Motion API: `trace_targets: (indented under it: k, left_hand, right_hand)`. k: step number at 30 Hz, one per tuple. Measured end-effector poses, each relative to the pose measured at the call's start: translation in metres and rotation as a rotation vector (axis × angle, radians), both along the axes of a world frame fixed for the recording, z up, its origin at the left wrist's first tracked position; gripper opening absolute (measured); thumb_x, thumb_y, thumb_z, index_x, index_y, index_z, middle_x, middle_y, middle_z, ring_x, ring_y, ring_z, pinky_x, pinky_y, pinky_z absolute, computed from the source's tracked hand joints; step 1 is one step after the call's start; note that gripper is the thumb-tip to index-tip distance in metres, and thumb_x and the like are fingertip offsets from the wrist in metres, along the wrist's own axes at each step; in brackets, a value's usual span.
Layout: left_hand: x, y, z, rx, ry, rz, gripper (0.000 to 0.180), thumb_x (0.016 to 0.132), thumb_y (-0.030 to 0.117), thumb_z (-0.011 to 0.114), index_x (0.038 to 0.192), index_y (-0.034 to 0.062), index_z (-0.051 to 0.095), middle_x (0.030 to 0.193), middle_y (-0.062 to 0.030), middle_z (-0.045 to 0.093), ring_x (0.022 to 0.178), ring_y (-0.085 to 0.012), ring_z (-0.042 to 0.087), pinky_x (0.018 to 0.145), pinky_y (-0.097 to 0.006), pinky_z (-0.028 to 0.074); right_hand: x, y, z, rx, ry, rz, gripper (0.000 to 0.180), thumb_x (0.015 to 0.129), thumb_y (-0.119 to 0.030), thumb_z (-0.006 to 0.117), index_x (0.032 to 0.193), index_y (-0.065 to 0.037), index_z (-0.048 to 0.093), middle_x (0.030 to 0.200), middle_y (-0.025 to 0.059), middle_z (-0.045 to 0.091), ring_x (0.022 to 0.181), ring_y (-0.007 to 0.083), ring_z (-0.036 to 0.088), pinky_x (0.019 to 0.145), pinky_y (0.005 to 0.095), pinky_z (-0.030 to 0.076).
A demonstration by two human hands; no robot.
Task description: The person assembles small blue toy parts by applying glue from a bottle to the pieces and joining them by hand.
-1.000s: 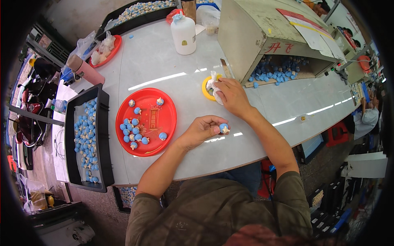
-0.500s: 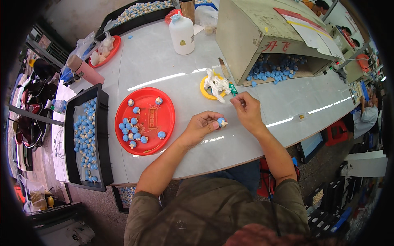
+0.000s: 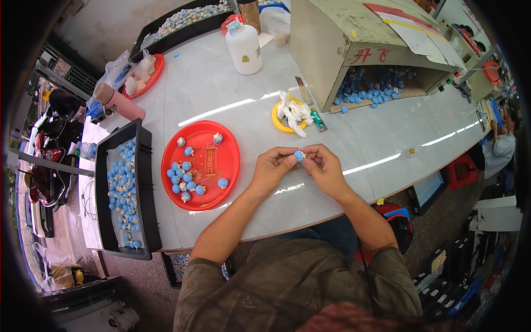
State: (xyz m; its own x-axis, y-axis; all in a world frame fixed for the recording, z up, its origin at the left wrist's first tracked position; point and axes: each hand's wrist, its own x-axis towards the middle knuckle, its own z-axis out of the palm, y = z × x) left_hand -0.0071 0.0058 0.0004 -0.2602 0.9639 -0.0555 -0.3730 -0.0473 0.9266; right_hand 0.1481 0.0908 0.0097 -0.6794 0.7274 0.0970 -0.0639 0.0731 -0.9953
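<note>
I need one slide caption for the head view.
Both hands pinch a small blue round piece above the white table, beside a red round plate.

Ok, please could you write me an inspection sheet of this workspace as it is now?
Surface: pale glossy curved table, with strip reflections of lights.
Job's things: small blue round piece held between both hands; round red plastic tray with similar blue pieces; long black plastic tray full of them.
Clutter: white plastic bottle, yellow ring with crumpled white paper, beige slanted box sheltering more blue pieces, pink cylinder, second red dish.
Hands: left hand and right hand meet, fingers pinching the piece above the table.
Cables: nothing seen.
Surroundings: another person at the far right; stools and crates on the floor.
</note>
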Motion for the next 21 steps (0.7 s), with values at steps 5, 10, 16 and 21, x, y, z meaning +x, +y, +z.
trace_targets:
  k: [5, 10, 16, 21]
  left_hand:
    - [-0.006, 0.000, -0.009, -0.033, -0.115, -0.015, 0.025, 0.090, 0.009, 0.066, 0.110, -0.0033, 0.061, 0.105, -0.0122, 0.066, 0.095, -0.0174, 0.065, 0.084, -0.032, 0.056]
    - [-0.002, 0.000, -0.005, -0.076, -0.076, -0.029, 0.023, 0.090, 0.008, 0.066, 0.109, -0.0037, 0.061, 0.104, -0.0120, 0.066, 0.094, -0.0175, 0.065, 0.084, -0.030, 0.056]
    - [-0.002, -0.001, -0.001, -0.118, -0.038, -0.052, 0.022, 0.089, 0.006, 0.066, 0.107, -0.0060, 0.062, 0.103, -0.0134, 0.066, 0.092, -0.0165, 0.066, 0.081, -0.028, 0.057]
    - [-0.001, 0.001, -0.004, -0.176, 0.050, -0.051, 0.020, 0.089, 0.004, 0.065, 0.106, -0.0062, 0.062, 0.098, -0.0133, 0.067, 0.088, -0.0157, 0.067, 0.078, -0.027, 0.057]
  right_hand:
    - [0.005, 0.006, 0.011, -0.263, -0.023, 0.137, 0.023, 0.092, -0.005, 0.057, 0.114, 0.000, 0.055, 0.084, 0.0020, 0.057, 0.068, 0.0058, 0.053, 0.060, 0.0201, 0.046]
    - [0.010, 0.008, 0.013, -0.247, -0.062, 0.118, 0.022, 0.092, -0.006, 0.057, 0.114, 0.000, 0.056, 0.084, 0.0022, 0.058, 0.068, 0.0059, 0.054, 0.059, 0.0202, 0.046]
    - [0.010, 0.013, 0.011, -0.239, -0.104, 0.147, 0.021, 0.092, -0.005, 0.057, 0.112, 0.001, 0.056, 0.083, 0.0029, 0.060, 0.066, 0.0061, 0.056, 0.058, 0.0206, 0.047]
    - [0.010, 0.016, 0.007, -0.262, -0.151, 0.175, 0.018, 0.092, -0.006, 0.057, 0.109, 0.001, 0.057, 0.079, 0.0030, 0.060, 0.063, 0.0066, 0.056, 0.055, 0.0210, 0.047]
